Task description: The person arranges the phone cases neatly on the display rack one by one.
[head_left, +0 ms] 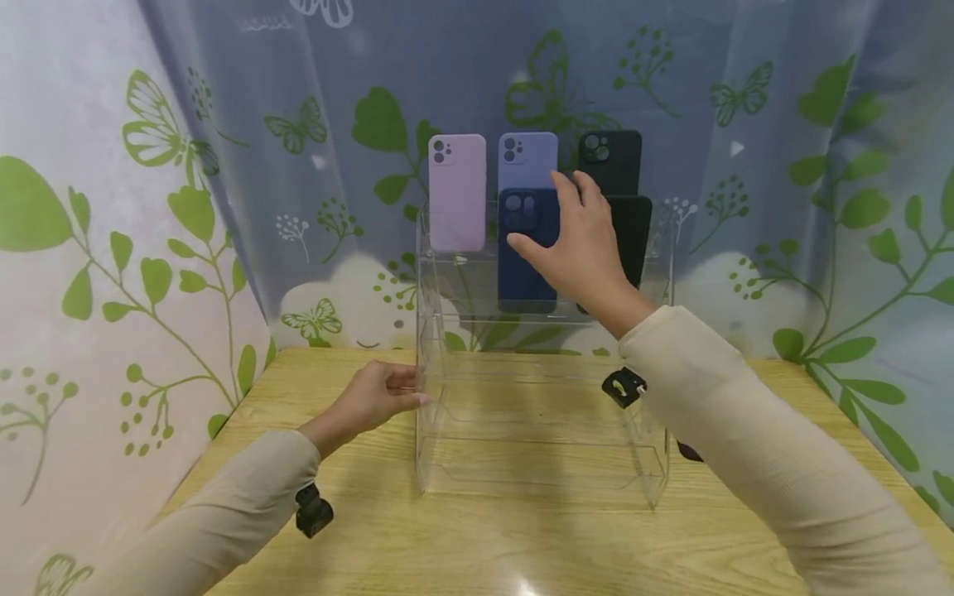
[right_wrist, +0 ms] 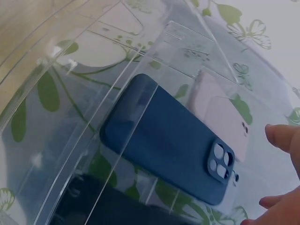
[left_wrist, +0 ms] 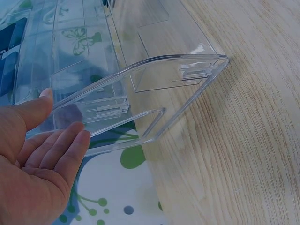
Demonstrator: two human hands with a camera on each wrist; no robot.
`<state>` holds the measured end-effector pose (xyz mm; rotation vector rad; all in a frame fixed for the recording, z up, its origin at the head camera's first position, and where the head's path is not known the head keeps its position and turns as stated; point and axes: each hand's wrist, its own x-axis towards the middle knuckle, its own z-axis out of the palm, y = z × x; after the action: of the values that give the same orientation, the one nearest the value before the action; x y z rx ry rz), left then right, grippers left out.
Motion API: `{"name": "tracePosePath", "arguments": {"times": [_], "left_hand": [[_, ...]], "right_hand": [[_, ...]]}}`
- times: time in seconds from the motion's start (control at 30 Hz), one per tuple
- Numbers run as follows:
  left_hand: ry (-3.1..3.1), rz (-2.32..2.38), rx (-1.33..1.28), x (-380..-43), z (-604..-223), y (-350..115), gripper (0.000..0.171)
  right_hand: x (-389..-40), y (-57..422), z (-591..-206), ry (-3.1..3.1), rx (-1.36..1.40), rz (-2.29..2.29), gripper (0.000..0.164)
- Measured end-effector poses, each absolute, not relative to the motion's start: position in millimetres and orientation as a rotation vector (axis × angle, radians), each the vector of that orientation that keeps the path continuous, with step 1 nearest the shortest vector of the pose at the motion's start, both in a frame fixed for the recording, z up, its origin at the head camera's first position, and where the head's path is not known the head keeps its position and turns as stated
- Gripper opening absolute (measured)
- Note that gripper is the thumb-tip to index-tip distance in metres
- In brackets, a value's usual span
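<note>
A clear acrylic tiered display stand (head_left: 544,482) holds several phone cases. On its upper tier lean a pink case (head_left: 458,199), a lavender case (head_left: 514,172) and a black case (head_left: 622,165). One tier lower stand a dark blue case (head_left: 527,273) and another black case (head_left: 633,240), partly hidden by my right hand. My right hand (head_left: 585,248) hovers before the dark blue case, thumb and fingers spread; the right wrist view shows a gap between fingertips and case (right_wrist: 164,140). At the stand's left side panel is my left hand (head_left: 376,397), fingers loosely extended (left_wrist: 61,150) beside the panel edge.
The stand is on a light wooden table (head_left: 358,530). A curtain (head_left: 335,182) with green leaves and butterflies hangs behind it. Beside the stand's right side, a small dark object (head_left: 690,453) is partly hidden by my right sleeve.
</note>
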<state>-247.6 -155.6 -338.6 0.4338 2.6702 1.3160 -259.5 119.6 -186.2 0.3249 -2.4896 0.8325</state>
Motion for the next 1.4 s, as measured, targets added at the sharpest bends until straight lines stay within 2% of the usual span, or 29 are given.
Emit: {"name": "tracePosePath", "arguments": {"times": [0.47,0.77,1.03,1.4], "left_hand": [[2.67,1.317,0.447,-248.0,-340.0,-155.8,0.053],[2.672,1.319,0.44,-247.8,-340.3,-156.0,0.05],[2.653,1.341,0.423,-248.0,-340.1,-155.8,0.051],[2.649,1.339,0.449,-247.3,-340.0,-156.3,0.052]], "right_hand": [[-219.9,181.8,-195.4,-2.557,0.287,0.848,0.089],[-203.0,224.5,-217.6,-2.631,0.217,0.838,0.093],[-192.0,266.9,-251.8,-2.705,0.122,0.81,0.093],[-175.6,326.2,-318.0,-2.766,0.045,0.781,0.092]]}}
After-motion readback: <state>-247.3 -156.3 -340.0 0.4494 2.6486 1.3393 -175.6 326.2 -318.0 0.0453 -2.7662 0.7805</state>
